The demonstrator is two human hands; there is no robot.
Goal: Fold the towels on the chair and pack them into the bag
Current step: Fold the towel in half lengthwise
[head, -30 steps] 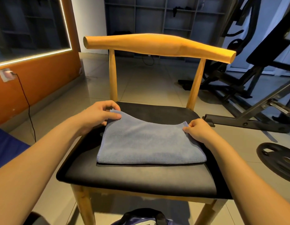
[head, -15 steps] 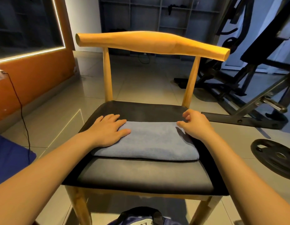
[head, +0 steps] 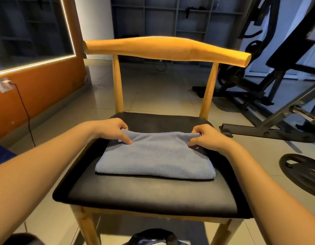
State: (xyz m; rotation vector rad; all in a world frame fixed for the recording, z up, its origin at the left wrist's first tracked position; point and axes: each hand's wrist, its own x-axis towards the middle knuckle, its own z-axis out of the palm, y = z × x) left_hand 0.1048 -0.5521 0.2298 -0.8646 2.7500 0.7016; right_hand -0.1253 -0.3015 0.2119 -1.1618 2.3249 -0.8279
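Note:
A grey-blue towel, folded into a flat rectangle, lies on the black seat of a wooden chair. My left hand pinches the towel's far left corner. My right hand pinches its far right corner. The far edge is lifted a little off the seat between the two hands. A dark bag shows partly at the bottom edge, on the floor in front of the chair.
The chair's curved wooden backrest rises behind the seat. A black weight bench frame and a weight plate stand on the tiled floor to the right. An orange wall with a plugged-in cable runs along the left.
Both hands lay flat on the folded towel half a second ago; now they pinch its far corners and raise the far edge.

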